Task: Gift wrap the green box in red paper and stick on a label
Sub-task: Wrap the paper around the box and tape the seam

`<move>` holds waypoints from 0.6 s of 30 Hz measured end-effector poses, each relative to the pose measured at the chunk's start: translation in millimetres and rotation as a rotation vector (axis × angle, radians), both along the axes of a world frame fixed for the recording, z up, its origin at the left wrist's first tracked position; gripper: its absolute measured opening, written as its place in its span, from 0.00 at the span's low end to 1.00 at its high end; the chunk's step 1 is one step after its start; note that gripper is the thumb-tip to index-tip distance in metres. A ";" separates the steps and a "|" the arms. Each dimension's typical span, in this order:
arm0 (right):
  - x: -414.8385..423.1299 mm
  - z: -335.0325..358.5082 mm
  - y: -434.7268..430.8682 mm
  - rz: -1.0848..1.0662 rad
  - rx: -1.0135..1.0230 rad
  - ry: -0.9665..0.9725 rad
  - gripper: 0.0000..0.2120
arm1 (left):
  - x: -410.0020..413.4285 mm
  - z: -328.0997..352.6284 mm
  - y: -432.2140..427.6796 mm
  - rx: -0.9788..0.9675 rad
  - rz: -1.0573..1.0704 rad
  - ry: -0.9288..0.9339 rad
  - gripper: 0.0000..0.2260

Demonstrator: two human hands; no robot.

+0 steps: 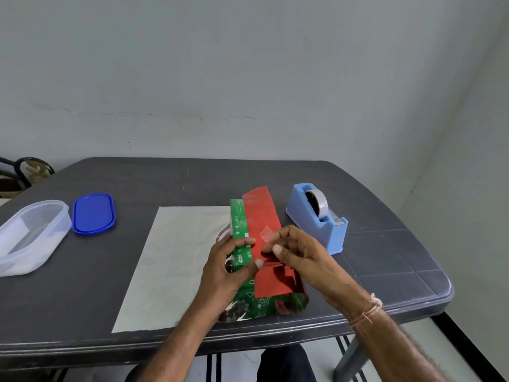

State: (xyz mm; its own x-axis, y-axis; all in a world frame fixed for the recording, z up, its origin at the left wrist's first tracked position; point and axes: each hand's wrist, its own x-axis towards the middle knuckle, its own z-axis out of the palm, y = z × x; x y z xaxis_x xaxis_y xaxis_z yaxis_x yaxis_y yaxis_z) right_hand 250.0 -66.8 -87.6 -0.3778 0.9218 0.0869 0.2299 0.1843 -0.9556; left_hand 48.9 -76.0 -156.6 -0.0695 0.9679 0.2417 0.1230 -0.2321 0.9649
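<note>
The green box [239, 222] lies near the front edge of the dark table [165, 183], right in front of me. Red paper [261, 216] covers its top, but one green side and the near end show bare.

My left hand [231, 268] grips the box. My fingers curl over its left side and my thumb presses down by the edge of the red paper. My right hand [300, 257] is half closed. Its thumb and first finger pinch a bit of clear tape [265, 234] just above the paper.

I think the box is light and stiff, like thin card. I can squeeze its long sides, but not too hard or it may dent. The red paper looks shiny, thin and slippery. It is bunched up near my thumb, so I think it can slide or tear. I should hold it flat close to its edge. The tape is tiny and sticky, so I hold it only by one corner.

A pale sheet [170, 257] lies under the box. The blue tape holder [319, 219] stands just beside it on the right.
</note>
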 end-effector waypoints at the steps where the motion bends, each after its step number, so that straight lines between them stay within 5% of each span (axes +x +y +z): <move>1: -0.1 1.2 1.0 0.000 0.015 -0.019 0.05 | -0.5 0.0 0.2 0.006 -0.001 0.003 0.20; 18: -11.8 14.3 22.1 0.028 0.060 -0.393 0.05 | -3.2 -8.0 1.6 0.041 -0.006 0.022 0.22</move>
State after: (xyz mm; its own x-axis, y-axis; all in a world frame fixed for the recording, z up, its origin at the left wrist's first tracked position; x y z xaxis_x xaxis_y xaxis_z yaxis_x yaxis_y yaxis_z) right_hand 238.2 -44.7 -73.3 -0.4176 0.9085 -0.0163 0.5704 0.2482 -0.7830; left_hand 45.7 -74.4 -164.6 -0.0582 0.9575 0.2824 0.1425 -0.2720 0.9517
